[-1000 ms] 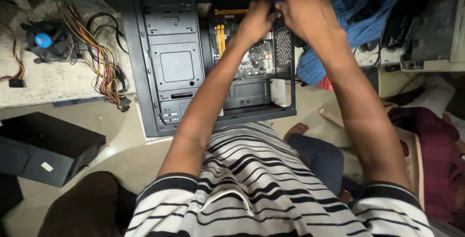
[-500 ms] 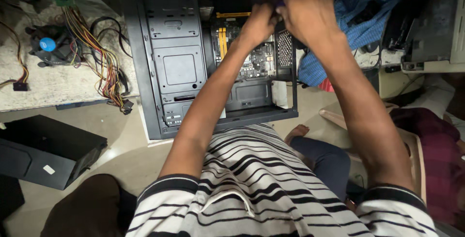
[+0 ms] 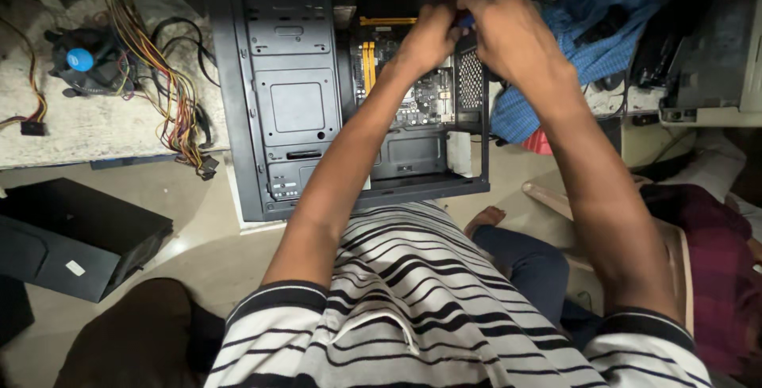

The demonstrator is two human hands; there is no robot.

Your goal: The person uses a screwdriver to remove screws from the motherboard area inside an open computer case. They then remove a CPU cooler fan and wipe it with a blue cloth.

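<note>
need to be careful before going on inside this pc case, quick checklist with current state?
1. Both hands at the rear edge of the open computer case: ok, left hand and right hand meet there.
2. Blue-tipped thing between the hands: cannot tell what it is.
3. Motherboard in view: ok.
4. Loose wire bundle outside the case: ok.
5. Blue cloth clear of the hands: not ok, right beside them.

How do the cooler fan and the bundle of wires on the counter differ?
The cooler fan is compact, round and dark with a blue centre; the wires are long, loose strands in yellow, orange and black. The fan sits wholly on the counter, while the wires trail to its edge. Both lie left of the case, away from both hands.
</note>
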